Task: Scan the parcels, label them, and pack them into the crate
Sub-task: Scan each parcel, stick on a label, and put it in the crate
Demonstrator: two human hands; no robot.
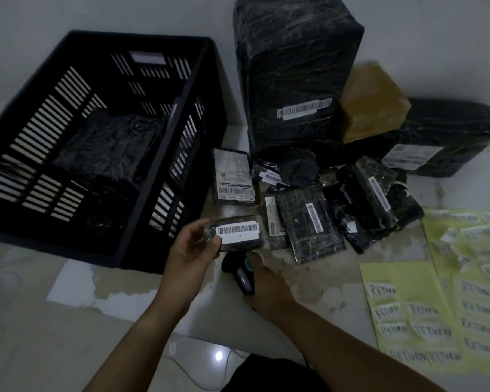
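Observation:
My left hand point(191, 250) holds a small black-wrapped parcel point(235, 234) with its white barcode label facing up, just in front of the black slatted crate point(142, 176). Directly below the parcel, my right hand point(266, 287) grips a black barcode scanner point(239, 271), its head pointing up toward the parcel. A black wrapped parcel point(108, 142) lies inside the crate. Several more black parcels point(309, 219) with barcodes lie in a heap on the floor to the right.
A tall black wrapped box point(294, 75), a brown cardboard box point(374, 103) and a large black parcel point(447, 137) stand against the wall. Yellow sheets of handwritten RETURN labels point(425, 315) lie at the right. A thin cable point(187, 372) runs over the floor near me.

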